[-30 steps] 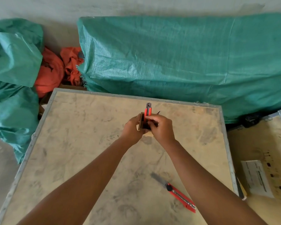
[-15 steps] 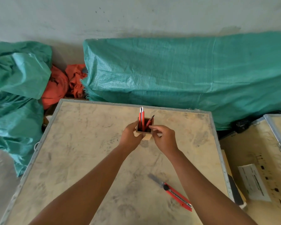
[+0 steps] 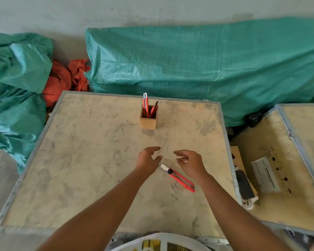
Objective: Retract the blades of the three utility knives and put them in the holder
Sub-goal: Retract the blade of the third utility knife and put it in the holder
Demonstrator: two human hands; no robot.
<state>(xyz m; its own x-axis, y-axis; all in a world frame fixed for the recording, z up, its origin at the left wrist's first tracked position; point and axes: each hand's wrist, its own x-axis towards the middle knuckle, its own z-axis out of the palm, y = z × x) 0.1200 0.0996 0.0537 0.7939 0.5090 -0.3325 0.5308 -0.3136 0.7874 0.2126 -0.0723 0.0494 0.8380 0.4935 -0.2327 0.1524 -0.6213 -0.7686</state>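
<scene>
Head view: left hand (image 3: 147,160) and right hand (image 3: 189,162) empty, fingers apart, over third knife (image 3: 179,178); two knives in holder (image 3: 148,119).

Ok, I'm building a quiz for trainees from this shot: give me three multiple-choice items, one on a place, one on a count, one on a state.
1. Where does the wooden holder stand?
A. On the far middle of the table
B. On the near left corner
C. On the crate at the right

2. How many utility knives stand in the holder?
A. None
B. Two
C. Three

3. How is the blade of the utility knife on the table?
A. Fully retracted
B. Extended out of the handle
C. Broken off beside it

Key: 1 A, the holder sits toward the table's far edge, about midway across. 2 B, two red knives stick up from it. 3 B, a silver blade shows beyond the black knob, partly under the left hand; the right hand hovers open, holding nothing.
</scene>
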